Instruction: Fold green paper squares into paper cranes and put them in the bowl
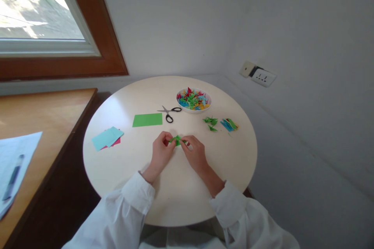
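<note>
A small green paper crane (177, 140) is pinched between my two hands, over the middle of the round white table (175, 186). My left hand (163, 151) grips its left side between thumb and fingers. On the right side, my right hand (195, 152) pinches it the same way. The fingertips cover part of the folded paper. Several finished green paper cranes (210, 122) lie to the right of my right hand. Beyond my left hand lies a flat green paper sheet (147, 120).
Open scissors (168, 112) with black handles lie beside a white bowl (194, 111) full of colourful cranes. Paper strips (229, 124) lie at the right, light blue and red sheets (108, 138) at the left. A wooden desk (43, 111) holds papers and a pen (13, 177).
</note>
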Demonstrator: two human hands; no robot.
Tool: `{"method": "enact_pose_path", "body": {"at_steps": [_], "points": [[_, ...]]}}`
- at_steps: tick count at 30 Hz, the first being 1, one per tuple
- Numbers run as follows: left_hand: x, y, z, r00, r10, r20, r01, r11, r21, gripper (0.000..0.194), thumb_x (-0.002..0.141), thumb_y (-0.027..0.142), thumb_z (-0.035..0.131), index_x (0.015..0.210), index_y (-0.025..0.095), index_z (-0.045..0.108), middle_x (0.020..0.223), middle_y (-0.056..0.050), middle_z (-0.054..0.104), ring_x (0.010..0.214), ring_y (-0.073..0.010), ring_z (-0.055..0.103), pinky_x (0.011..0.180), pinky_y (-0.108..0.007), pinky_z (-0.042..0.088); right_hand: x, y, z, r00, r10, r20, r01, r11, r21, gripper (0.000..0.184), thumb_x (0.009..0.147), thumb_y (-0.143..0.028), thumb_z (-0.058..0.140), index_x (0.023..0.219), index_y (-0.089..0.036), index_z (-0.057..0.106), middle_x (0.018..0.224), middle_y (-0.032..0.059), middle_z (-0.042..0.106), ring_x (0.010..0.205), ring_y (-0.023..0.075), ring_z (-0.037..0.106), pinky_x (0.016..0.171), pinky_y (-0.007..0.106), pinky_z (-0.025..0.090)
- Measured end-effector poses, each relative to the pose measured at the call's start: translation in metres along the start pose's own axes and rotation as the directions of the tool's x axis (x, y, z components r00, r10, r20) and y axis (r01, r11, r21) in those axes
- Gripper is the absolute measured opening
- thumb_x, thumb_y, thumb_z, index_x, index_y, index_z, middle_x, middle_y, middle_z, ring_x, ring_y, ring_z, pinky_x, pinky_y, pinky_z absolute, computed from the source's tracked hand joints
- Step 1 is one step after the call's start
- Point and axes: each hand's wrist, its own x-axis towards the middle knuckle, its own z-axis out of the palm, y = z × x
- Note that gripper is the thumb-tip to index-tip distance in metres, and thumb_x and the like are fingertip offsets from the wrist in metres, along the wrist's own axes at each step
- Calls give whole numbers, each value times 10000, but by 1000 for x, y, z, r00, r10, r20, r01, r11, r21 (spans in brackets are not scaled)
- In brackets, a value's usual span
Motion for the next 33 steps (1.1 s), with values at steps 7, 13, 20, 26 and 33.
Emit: {"method": "enact_pose_path", "body": {"at_steps": [7,13,20,26,33], "points": [[8,-8,-9,987,143,69,-149,986,78,274,593,198,684,856,200,604,925,-38,613,817,-157,538,735,-269,413,1,2,-3,1000,-16,1,16,999,31,120,809,-168,524,794,-208,636,753,34,665,684,146,615,646,276,513],[7,-11,-9,947,135,292,-124,991,-58,184,707,200,580,887,173,607,916,-69,634,864,-169,582,806,-294,436,1,1,-2,999,-30,28,27,994,105,149,813,-166,517,856,-200,656,832,63,685,788,161,641,734,299,524],[7,-12,-9,966,124,229,-133,991,24,92,717,227,588,788,172,609,792,-46,627,735,-153,567,678,-254,435,0,1,0,989,144,45,-150,960,236,125,791,-211,542,796,-184,664,774,53,689,713,153,643,656,270,534],[6,-13,-8,970,118,215,-129,991,38,98,718,252,596,774,171,600,775,-34,623,698,-141,544,644,-247,417,-3,8,6,943,316,107,-333,862,383,117,755,-252,579,786,-175,661,766,41,680,711,151,631,664,267,517],[9,-10,-7,960,72,272,-55,996,-68,130,707,284,605,709,162,561,712,-19,602,648,-128,526,617,-245,413,-3,11,7,912,376,163,-409,802,435,105,720,-263,604,735,-175,659,716,31,662,664,143,601,647,264,490]]}}
